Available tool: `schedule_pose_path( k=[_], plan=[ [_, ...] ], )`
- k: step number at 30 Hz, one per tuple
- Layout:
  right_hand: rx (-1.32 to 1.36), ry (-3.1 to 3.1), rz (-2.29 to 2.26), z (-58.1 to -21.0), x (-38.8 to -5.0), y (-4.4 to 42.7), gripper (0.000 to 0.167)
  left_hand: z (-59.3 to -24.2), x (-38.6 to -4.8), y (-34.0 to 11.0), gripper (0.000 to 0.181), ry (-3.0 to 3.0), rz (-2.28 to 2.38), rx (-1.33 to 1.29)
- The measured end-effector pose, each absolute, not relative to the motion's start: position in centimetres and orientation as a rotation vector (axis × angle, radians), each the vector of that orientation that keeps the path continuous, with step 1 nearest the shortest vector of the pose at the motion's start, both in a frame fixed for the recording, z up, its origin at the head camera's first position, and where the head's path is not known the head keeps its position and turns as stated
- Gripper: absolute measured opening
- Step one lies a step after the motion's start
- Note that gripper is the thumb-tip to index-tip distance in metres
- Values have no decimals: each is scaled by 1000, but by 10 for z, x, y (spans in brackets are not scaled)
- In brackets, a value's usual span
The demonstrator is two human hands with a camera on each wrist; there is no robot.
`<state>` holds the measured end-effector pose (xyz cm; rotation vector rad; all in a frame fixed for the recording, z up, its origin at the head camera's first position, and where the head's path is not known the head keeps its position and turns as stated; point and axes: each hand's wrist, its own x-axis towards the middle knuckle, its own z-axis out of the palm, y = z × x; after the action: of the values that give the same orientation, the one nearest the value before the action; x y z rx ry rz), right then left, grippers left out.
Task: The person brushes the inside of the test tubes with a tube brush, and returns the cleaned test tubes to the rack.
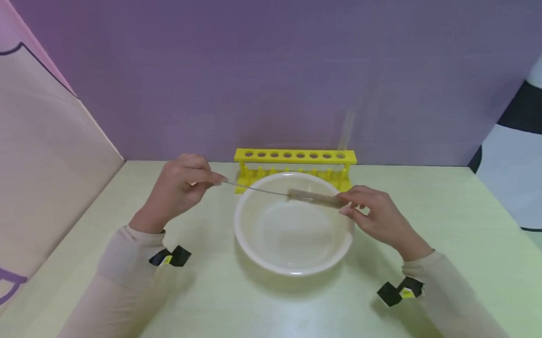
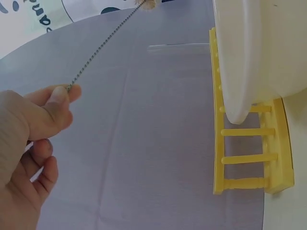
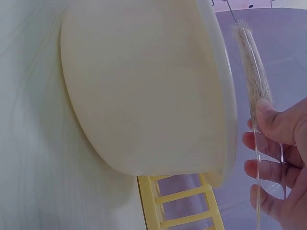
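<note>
Over the white basin [image 1: 289, 268], both hands work on a clear glass test tube [image 3: 258, 153] with a test tube brush [image 1: 256, 189] in it. My left hand [image 1: 179, 185] pinches the end of the twisted wire handle [image 2: 103, 44] between thumb and forefinger, its other fingers loosely curled. My right hand [image 1: 375, 214] grips the tube with thumb and fingers. Pale bristles [image 3: 255, 72] fill the tube's mouth end, and a few poke out at the rim. Wire and tube lie nearly level in one line. The right palm partly hides the tube's far end.
Behind the basin stands a yellow test tube rack [image 1: 294, 154] with a row of holes and pegs. A clear tube [image 1: 347, 129] rises from its right end. A purple panel [image 1: 257, 77] closes off the back of the pale table [image 1: 264, 315].
</note>
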<state>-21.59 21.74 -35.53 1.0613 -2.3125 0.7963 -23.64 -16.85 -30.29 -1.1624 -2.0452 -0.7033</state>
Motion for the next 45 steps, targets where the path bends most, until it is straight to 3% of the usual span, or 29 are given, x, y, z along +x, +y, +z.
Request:
schedule_pose_path(
  k=[13, 28, 45],
  plan=[
    [1013, -2338, 768, -356, -219, 211, 27, -291, -231, -164, 20, -2419, -960, -1008],
    [974, -2290, 769, -358, -222, 205, 30, -275, -238, -153, 14, -2947, -1278, -625],
    [886, -2242, 781, -362, -221, 202, 30, -281, -250, -141, 15, -2966, -1594, -691]
  ],
)
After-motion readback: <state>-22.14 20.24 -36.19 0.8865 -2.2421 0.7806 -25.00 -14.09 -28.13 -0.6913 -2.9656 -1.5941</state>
